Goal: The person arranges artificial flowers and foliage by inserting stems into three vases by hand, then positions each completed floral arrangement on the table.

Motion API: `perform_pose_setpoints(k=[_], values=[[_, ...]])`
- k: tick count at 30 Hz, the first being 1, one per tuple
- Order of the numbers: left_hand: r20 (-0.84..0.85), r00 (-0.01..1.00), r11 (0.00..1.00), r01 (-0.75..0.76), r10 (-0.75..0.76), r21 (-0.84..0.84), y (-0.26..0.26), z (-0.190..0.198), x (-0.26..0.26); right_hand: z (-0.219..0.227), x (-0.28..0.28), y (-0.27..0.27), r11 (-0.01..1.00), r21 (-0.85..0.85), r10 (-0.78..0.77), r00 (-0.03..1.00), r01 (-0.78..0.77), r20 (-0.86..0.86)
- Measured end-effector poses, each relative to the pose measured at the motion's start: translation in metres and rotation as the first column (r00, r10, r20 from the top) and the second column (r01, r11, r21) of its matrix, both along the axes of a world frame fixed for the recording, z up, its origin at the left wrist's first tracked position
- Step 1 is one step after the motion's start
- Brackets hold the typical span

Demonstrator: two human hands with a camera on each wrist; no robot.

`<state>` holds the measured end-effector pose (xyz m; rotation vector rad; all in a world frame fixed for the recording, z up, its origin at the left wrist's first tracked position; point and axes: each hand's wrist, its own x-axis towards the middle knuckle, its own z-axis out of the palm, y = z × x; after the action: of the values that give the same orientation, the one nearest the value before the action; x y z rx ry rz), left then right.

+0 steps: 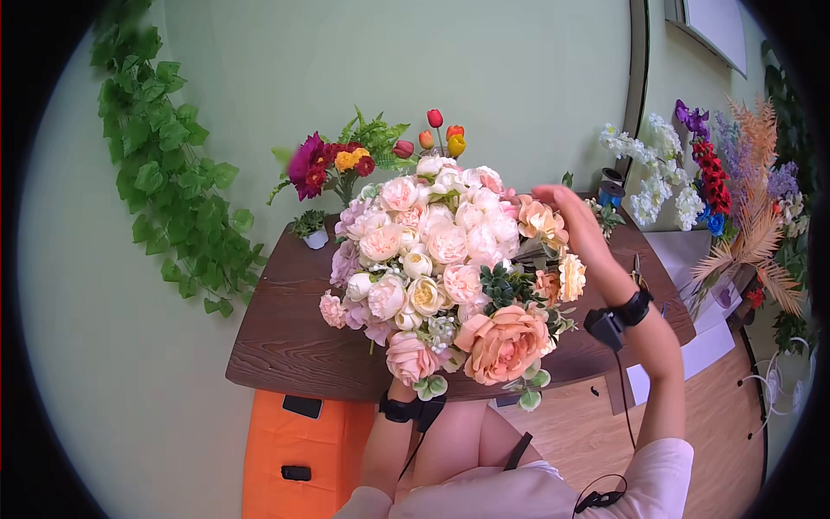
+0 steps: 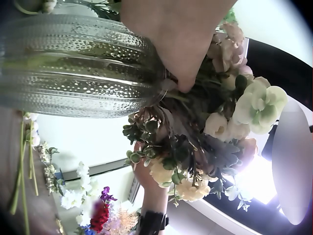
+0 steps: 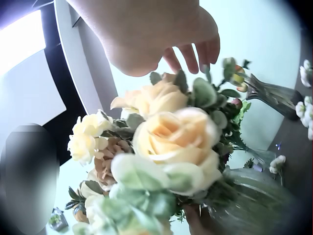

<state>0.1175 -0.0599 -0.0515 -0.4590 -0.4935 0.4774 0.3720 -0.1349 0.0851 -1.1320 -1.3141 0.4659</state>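
Observation:
A large bouquet of pink, white and peach artificial flowers (image 1: 447,243) fills the middle of the head view, hiding the vase beneath. The left wrist view shows the ribbed clear glass vase (image 2: 78,68). My left hand (image 2: 178,36) grips the flower stems (image 2: 183,100) just above the vase's rim; in the head view the blooms cover this hand. My right hand (image 1: 577,229) rests against the bouquet's upper right side, beside a peach flower (image 1: 540,221), its fingers fairly straight. Seen from the right wrist, the same hand (image 3: 156,34) is above a peach rose (image 3: 173,137).
The bouquet is over a dark wooden table (image 1: 277,346). Behind it are tulips (image 1: 456,144), a red and yellow bunch (image 1: 333,164) and a small potted plant (image 1: 311,227). Tall colourful stems (image 1: 718,190) stand at the right. A phone (image 1: 302,406) lies on an orange seat (image 1: 268,450).

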Motion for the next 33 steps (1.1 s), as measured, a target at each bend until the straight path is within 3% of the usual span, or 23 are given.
perform_pose_setpoints(k=[2, 4, 5, 6, 8, 10, 11, 12, 14, 15, 16, 18, 19, 20, 22, 23, 24, 26, 33], values=[[0.004, 1.0, 1.0, 0.015, -0.015, -0.015, 0.001, 0.003, -0.002, -0.025, 0.0, -0.004, 0.991, -0.068, -0.13, 0.969, 0.118, -0.211], [0.005, 0.999, 0.999, 0.035, -0.035, -0.029, -0.009, -0.006, -0.008, -0.074, 0.017, 0.01, 0.998, 0.048, -0.029, 0.934, 0.05, -0.357], [0.004, 0.999, 0.998, 0.047, -0.046, -0.035, -0.006, -0.001, -0.006, -0.098, 0.022, 0.017, 0.998, 0.054, 0.02, 0.864, 0.009, -0.503], [0.004, 0.998, 0.997, 0.058, -0.058, -0.042, -0.005, 0.001, -0.005, -0.108, 0.013, 0.009, 0.997, 0.068, 0.06, 0.852, -0.029, -0.52], [0.001, 0.997, 0.995, 0.081, -0.081, -0.057, 0.002, 0.011, -0.001, -0.112, -0.006, -0.005, 0.997, -0.072, 0.004, 0.887, -0.041, -0.461], [-0.003, 0.995, 0.992, 0.102, -0.102, -0.073, 0.004, 0.016, 0.0, -0.148, 0.002, 0.005, 0.981, -0.052, 0.145, 0.88, -0.188, -0.452], [-0.006, 0.994, 0.99, 0.112, -0.113, -0.082, -0.004, 0.011, -0.004, -0.133, -0.019, -0.003, 0.988, -0.021, 0.131, 0.907, -0.152, -0.4], [-0.008, 0.992, 0.988, 0.123, -0.124, -0.09, -0.001, 0.012, -0.007, -0.155, -0.012, 0.011, 0.973, 0.002, 0.214, 0.894, -0.232, -0.394], [-0.01, 0.99, 0.984, 0.14, -0.142, -0.107, -0.006, 0.007, -0.015, -0.145, -0.036, 0.009, 0.942, 0.053, 0.3, 0.757, -0.332, -0.58], [-0.012, 0.989, 0.982, 0.148, -0.15, -0.116, -0.011, 0.003, -0.015, -0.148, -0.041, 0.01, 0.935, 0.058, 0.327, 0.789, -0.349, -0.52], [-0.013, 0.987, 0.98, 0.154, -0.157, -0.126, -0.015, 0.003, -0.012, -0.149, -0.045, 0.009, 0.902, 0.077, 0.387, 0.718, -0.424, -0.579], [-0.02, 0.987, 0.978, 0.156, -0.16, -0.137, -0.013, 0.003, -0.011, -0.151, -0.053, 0.014, 0.875, 0.129, 0.48, 0.801, -0.467, -0.358], [-0.014, 0.985, 0.974, 0.171, -0.175, -0.152, -0.013, 0.005, -0.011, -0.155, -0.055, 0.016, 0.858, 0.138, 0.51, 0.788, -0.495, -0.346], [-0.007, 0.982, 0.968, 0.185, -0.189, -0.169, -0.013, 0.006, -0.012, -0.152, -0.064, 0.014, 0.823, 0.151, 0.54, 0.674, -0.547, -0.503], [0.009, 0.976, 0.955, 0.215, -0.218, -0.203, -0.013, 0.006, -0.011, -0.165, -0.067, 0.026, 0.811, 0.168, 0.581, 0.742, -0.56, -0.334], [0.019, 0.972, 0.948, 0.231, -0.232, -0.22, -0.014, 0.007, -0.011, -0.19, -0.066, 0.044, 0.849, 0.123, 0.528, 0.824, -0.513, -0.204], [0.029, 0.969, 0.94, 0.246, -0.246, -0.236, -0.012, 0.008, -0.009, -0.204, -0.072, 0.056, 0.805, 0.039, 0.501, 0.643, -0.592, -0.58], [0.054, 0.96, 0.923, 0.277, -0.273, -0.268, -0.012, 0.008, -0.009, -0.212, -0.071, 0.071, 0.541, 0.335, 0.561, 0.034, -0.772, -0.827], [0.159, 0.924, 0.845, 0.382, -0.348, -0.375, -0.009, 0.006, -0.01, -0.223, -0.083, 0.085, 0.644, 0.251, 0.546, 0.205, -0.723, -0.812]])
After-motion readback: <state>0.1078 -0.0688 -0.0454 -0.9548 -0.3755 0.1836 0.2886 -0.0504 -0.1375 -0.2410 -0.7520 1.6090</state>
